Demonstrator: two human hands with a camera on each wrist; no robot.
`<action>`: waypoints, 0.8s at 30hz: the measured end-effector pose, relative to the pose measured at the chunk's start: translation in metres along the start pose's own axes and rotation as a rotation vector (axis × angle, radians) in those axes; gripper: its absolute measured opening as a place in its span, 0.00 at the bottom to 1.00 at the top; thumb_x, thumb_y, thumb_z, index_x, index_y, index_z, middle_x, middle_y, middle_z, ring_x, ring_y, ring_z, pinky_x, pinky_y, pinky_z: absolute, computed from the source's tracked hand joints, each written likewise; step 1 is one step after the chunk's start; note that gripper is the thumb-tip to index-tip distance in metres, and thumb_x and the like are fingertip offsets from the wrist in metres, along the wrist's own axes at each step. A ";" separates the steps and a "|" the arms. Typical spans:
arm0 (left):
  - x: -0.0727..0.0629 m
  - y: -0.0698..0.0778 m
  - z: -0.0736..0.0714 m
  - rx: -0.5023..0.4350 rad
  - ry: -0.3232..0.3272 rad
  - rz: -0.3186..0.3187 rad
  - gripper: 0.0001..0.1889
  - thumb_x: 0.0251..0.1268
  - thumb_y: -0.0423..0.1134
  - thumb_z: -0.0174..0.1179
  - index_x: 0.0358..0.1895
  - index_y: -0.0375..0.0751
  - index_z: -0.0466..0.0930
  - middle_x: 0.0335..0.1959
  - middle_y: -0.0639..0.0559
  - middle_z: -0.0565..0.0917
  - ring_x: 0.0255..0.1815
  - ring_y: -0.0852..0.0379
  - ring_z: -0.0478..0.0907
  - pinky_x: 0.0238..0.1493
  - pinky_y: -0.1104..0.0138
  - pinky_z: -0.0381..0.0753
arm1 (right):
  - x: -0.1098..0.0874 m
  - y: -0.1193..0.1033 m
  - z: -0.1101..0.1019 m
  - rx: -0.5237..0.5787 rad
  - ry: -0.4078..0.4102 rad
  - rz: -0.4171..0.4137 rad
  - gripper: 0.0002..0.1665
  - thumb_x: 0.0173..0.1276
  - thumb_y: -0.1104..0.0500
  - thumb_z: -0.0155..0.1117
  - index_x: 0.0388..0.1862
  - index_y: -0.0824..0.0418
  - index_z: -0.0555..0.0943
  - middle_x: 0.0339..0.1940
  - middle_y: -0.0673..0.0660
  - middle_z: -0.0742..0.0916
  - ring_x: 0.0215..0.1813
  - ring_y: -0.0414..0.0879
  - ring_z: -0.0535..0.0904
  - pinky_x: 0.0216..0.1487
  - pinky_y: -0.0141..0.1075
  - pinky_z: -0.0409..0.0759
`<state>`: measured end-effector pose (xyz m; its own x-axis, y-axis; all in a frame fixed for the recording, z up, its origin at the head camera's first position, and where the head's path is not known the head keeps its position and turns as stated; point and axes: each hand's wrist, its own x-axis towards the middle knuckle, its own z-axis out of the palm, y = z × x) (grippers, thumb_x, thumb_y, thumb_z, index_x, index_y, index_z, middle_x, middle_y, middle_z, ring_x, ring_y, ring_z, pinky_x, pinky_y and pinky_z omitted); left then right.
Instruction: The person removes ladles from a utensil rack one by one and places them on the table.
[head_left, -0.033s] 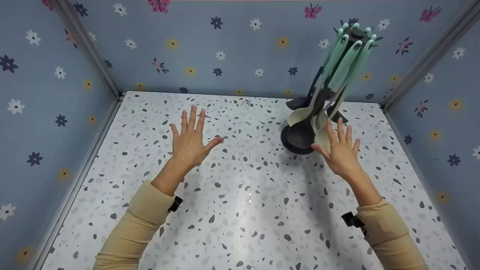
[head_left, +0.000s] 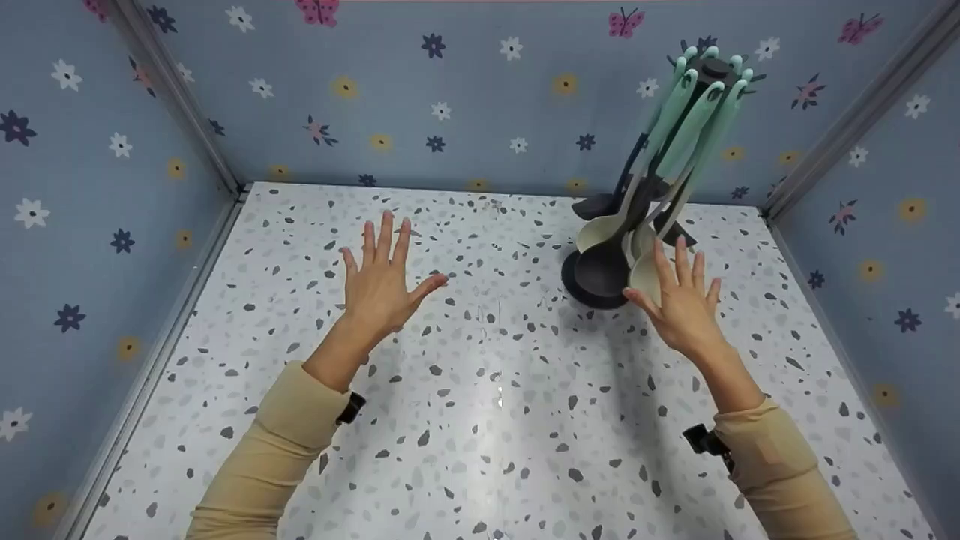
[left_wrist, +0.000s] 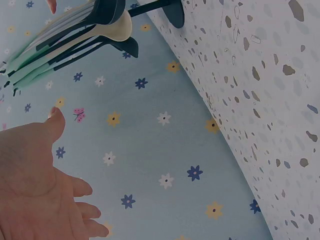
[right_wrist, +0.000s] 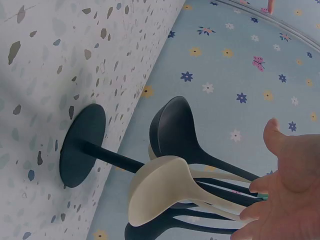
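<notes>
A utensil stand with a round black base stands at the back right of the speckled table. From its top hang several kitchen utensils with mint-green handles, among them a black ladle and a cream ladle. My right hand is held up with fingers spread and overlaps the stand's lower part in the head view; nothing is in it. My left hand, likewise spread and holding nothing, hovers over the left half of the table. In the left wrist view the hanging utensils show beyond the thumb.
The white speckled tabletop is bounded by blue flowered walls at the back and both sides. Grey metal strips run along the corners. Each sleeve has a small black device at the wrist.
</notes>
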<state>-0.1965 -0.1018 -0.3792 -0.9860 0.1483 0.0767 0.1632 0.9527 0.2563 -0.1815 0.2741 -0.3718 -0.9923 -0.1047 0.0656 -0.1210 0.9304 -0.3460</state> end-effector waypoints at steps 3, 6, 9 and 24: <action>0.000 0.000 0.000 0.000 -0.002 0.001 0.48 0.55 0.71 0.36 0.69 0.44 0.33 0.70 0.44 0.31 0.68 0.44 0.26 0.60 0.41 0.35 | 0.000 0.001 -0.001 -0.003 -0.005 0.005 0.48 0.63 0.34 0.44 0.71 0.53 0.36 0.69 0.63 0.38 0.66 0.61 0.24 0.55 0.65 0.27; -0.001 0.001 -0.001 0.001 -0.003 0.003 0.48 0.55 0.71 0.37 0.69 0.44 0.33 0.70 0.44 0.31 0.68 0.44 0.26 0.60 0.41 0.35 | -0.001 0.002 -0.003 0.001 -0.014 0.015 0.49 0.62 0.34 0.44 0.71 0.52 0.36 0.69 0.64 0.37 0.66 0.61 0.24 0.55 0.65 0.26; -0.002 0.004 -0.003 0.001 -0.002 0.008 0.47 0.55 0.71 0.37 0.69 0.43 0.34 0.70 0.44 0.32 0.68 0.43 0.27 0.60 0.41 0.36 | -0.002 0.002 -0.006 0.011 -0.015 0.022 0.49 0.62 0.34 0.45 0.71 0.53 0.36 0.69 0.64 0.37 0.66 0.62 0.24 0.55 0.64 0.26; 0.006 0.050 -0.046 -0.259 0.118 0.120 0.37 0.63 0.58 0.44 0.67 0.34 0.51 0.66 0.39 0.55 0.66 0.45 0.52 0.58 0.53 0.61 | 0.003 -0.008 -0.052 0.126 0.158 -0.025 0.43 0.65 0.41 0.47 0.68 0.66 0.48 0.66 0.72 0.53 0.66 0.66 0.46 0.59 0.61 0.40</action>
<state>-0.1927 -0.0656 -0.3220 -0.9508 0.2093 0.2283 0.2964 0.8289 0.4744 -0.1821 0.2848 -0.3205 -0.9741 -0.0612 0.2179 -0.1571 0.8757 -0.4565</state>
